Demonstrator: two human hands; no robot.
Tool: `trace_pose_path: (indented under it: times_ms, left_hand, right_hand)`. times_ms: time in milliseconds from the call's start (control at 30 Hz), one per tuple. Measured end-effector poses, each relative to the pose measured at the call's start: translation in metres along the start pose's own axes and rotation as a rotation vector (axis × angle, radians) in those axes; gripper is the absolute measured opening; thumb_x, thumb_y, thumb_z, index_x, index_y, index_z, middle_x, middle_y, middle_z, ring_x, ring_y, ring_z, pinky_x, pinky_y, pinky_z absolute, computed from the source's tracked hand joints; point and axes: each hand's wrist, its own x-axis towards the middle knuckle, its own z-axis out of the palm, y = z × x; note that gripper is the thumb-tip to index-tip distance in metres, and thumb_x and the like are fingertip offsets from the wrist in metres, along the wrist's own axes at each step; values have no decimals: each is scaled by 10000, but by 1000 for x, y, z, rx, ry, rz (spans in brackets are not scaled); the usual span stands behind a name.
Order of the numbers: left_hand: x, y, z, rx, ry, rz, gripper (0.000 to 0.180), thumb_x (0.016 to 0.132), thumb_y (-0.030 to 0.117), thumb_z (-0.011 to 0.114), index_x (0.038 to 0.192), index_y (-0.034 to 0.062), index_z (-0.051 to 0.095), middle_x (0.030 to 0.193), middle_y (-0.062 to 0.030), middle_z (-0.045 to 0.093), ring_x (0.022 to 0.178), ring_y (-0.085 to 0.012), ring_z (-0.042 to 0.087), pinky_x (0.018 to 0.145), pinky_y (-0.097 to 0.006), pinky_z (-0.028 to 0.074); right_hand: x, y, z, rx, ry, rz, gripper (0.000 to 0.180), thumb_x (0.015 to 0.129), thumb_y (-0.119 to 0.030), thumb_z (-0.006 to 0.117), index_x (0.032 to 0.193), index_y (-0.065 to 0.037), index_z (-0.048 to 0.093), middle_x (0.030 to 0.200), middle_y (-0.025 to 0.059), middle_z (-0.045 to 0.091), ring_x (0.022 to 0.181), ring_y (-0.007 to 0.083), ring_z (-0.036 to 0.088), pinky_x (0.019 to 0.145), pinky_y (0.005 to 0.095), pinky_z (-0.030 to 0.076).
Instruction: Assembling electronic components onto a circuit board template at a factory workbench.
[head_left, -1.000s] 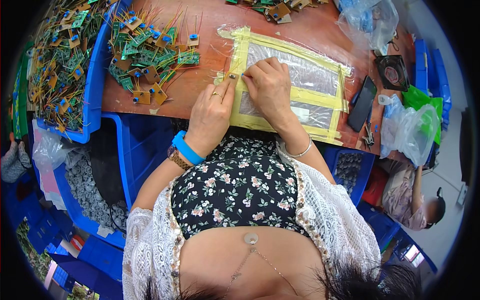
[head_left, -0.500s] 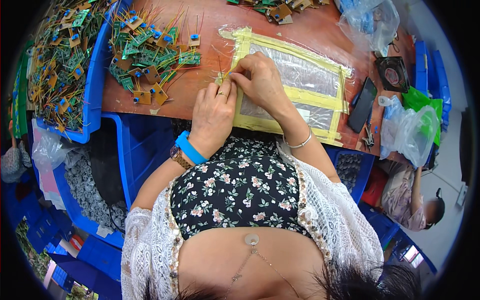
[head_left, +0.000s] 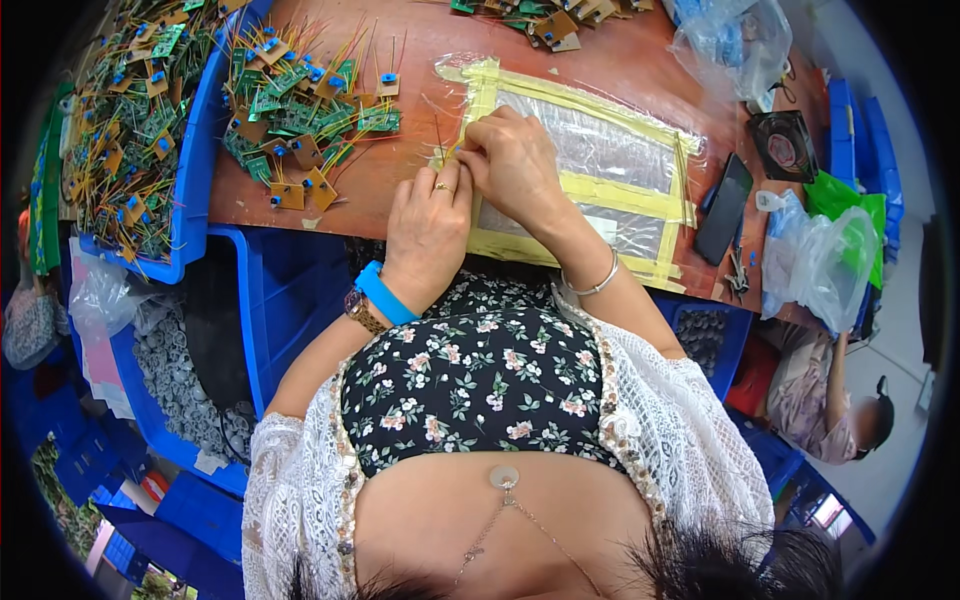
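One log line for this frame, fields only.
left hand: pinching thin wires | right hand: fingers on same wires | under hands: taped plastic sheet | beside: circuit board pile | surface: table

You sit at a reddish-brown wooden tabletop (head_left: 400, 190), its surface worn and evenly lit by soft daylight. Blue plastic bins (head_left: 290, 290) crowd the space to your left and under the table edge; a further stack of blue crates (head_left: 870, 130) stands at the far right. Pale floor (head_left: 900, 340) shows at the right, where another person (head_left: 820, 400) sits low beside you. Clear plastic bags (head_left: 820, 265) lie near that corner.
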Motion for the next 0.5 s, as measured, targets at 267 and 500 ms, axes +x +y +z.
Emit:
trace_pose_path:
  times_ms: [267,500]
  left_hand:
    - [-1,0,1,-26,-10,-21,361,842,86,588,1173,-41,657,1145,-96,629,1014,-238,565,838,-345,469]
    - [3,-39,-33,-185,282,-61,377,821,-27,640,1195,-3,683,1176,-141,667,1019,-314,626,898,-416,518]
  right_hand:
    - [0,2,-5,54,46,-3,127,766,-122,783,754,-20,707,754,132,673,765,339,632,747,431,497]
    - [-28,27,-31,94,268,30,224,780,-84,817,989,-28,756,923,113,701,869,294,669,775,394,527]
